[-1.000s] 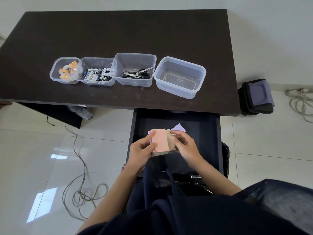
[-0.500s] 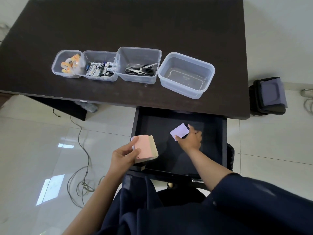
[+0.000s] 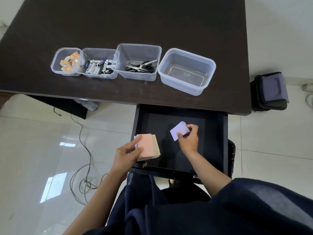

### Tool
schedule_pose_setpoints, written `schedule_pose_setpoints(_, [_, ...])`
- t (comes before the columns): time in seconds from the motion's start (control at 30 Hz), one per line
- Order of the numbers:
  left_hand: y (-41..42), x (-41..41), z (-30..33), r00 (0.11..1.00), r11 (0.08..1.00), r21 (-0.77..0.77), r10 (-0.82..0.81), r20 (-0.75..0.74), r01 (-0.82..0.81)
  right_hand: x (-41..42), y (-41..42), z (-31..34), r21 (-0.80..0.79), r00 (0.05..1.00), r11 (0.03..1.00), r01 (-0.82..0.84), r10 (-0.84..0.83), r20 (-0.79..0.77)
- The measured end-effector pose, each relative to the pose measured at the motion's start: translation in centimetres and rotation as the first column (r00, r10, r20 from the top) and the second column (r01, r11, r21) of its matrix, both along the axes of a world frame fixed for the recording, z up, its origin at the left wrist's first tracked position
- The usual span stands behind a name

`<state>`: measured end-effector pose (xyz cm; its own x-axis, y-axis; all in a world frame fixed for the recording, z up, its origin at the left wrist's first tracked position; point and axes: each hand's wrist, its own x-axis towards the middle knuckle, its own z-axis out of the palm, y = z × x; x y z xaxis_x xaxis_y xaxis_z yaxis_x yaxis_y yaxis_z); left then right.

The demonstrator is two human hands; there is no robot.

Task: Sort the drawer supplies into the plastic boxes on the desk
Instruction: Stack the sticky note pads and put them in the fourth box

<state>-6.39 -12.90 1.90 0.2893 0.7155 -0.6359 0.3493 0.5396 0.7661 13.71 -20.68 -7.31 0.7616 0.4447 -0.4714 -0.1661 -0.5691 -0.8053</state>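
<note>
From the head camera, the open drawer (image 3: 179, 141) sticks out from under the dark desk (image 3: 135, 22). Over the drawer's left edge, the left hand (image 3: 126, 154) holds a stack of sticky notes (image 3: 148, 147), pink on top and tan below, with thumb and fingers curled around it. Over the middle of the drawer, the right hand (image 3: 188, 139) pinches a purple note pad (image 3: 178, 130) between thumb and fingers. On the desk, behind the drawer, 4 clear plastic boxes stand in a row: the tape box (image 3: 66, 61) farthest left, then the battery box (image 3: 99, 63), the scissors box (image 3: 138, 61), and the empty box (image 3: 187, 71) right behind the drawer.
</note>
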Motion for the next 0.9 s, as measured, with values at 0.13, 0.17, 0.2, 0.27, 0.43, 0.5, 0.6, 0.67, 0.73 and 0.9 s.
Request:
schedule_pose_setpoints(0.13, [-0.9,1.1,-0.1,1.000,1.000,-0.012,-0.023,-0.010,0.023,-0.2,-1.1,2.7,0.103,0.998,0.993,0.064,-0.060,-0.034])
schedule_pose_setpoints(0.17, [-1.2,1.4,0.0,0.999,0.999,-0.012,-0.033,-0.010,0.033,-0.2,-1.4,3.5,0.121,0.998,0.991,0.060,-0.057,-0.029])
schedule_pose_setpoints(0.2, [-1.4,1.7,-0.1,0.999,0.999,-0.012,-0.038,-0.012,0.038,-0.2,-1.4,4.1,0.139,0.999,0.989,0.052,-0.049,-0.023])
schedule_pose_setpoints(0.27, [-1.8,2.3,-0.1,0.999,0.999,-0.004,-0.053,-0.008,0.053,-0.4,-1.6,5.2,0.180,0.999,0.983,0.046,-0.043,-0.018])
schedule_pose_setpoints(0.43, [-2.4,3.7,-0.4,0.995,0.996,0.020,-0.093,0.019,0.092,-0.4,-2.1,7.6,0.288,0.997,0.956,0.055,-0.036,-0.070])
schedule_pose_setpoints(0.5, [-2.6,4.2,-0.4,0.994,0.994,0.027,-0.103,0.022,0.102,-0.3,-2.2,8.6,0.332,0.992,0.942,0.055,-0.015,-0.122])
schedule_pose_setpoints(0.6, [-2.6,4.8,-0.5,0.993,0.997,0.008,-0.082,0.081,0.081,-0.7,-2.4,9.4,0.344,0.980,0.934,0.095,-0.026,-0.198])
schedule_pose_setpoints(0.67, [-2.6,5.1,-0.2,0.990,0.997,-0.021,-0.068,0.125,0.071,-1.2,-2.8,9.2,0.311,0.982,0.947,0.083,-0.024,-0.188])
schedule_pose_setpoints(0.73, [-2.6,5.3,0.1,0.986,0.998,-0.043,-0.047,0.163,0.055,-1.6,-3.1,8.9,0.253,0.991,0.967,0.013,0.021,-0.131])
schedule_pose_setpoints(0.9, [-2.5,4.7,0.5,0.974,0.996,-0.077,-0.020,0.227,0.038,-2.0,-3.5,8.7,0.163,0.984,0.973,-0.162,0.172,-0.045])
